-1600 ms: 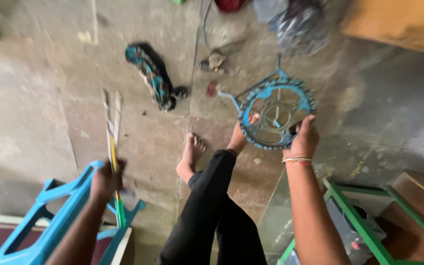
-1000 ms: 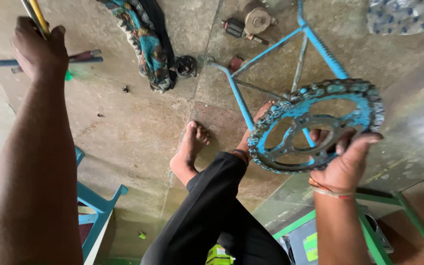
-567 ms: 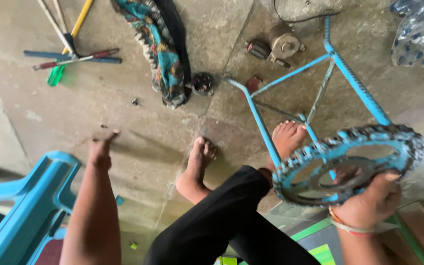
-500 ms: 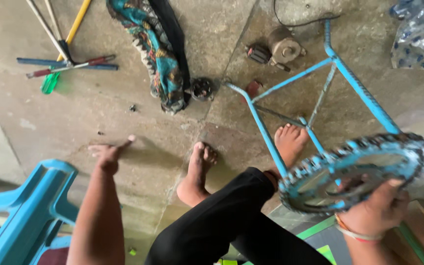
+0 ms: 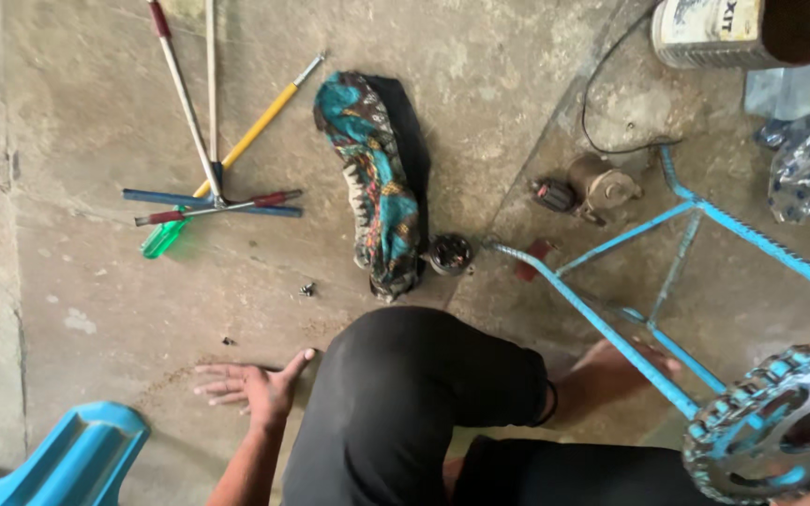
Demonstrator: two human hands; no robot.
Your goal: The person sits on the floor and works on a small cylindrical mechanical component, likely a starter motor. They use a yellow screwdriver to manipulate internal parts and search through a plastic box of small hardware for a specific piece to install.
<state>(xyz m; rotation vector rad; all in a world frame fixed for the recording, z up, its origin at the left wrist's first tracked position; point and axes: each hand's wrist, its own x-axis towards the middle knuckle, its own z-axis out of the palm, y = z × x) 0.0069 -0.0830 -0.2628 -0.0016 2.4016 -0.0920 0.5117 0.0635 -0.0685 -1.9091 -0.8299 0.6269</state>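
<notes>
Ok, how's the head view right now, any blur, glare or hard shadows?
Head view: soft, even light, no glare on the concrete floor; the screwdrivers and left hand are sharp; the blue toothed ring is slightly soft and cut off at the corner, the right hand barely showing.

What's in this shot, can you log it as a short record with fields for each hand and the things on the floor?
left hand: open, flat on the concrete floor
right hand: only a sliver at the bottom right edge, grip unclear
blue ring: toothed, round, at lower right
blue metal frame: one foot rests on it
screwdrivers: loose pile, upper left
patterned cloth: lying mid floor
small motor: beside the frame
blue plastic stool: bottom left corner
</notes>
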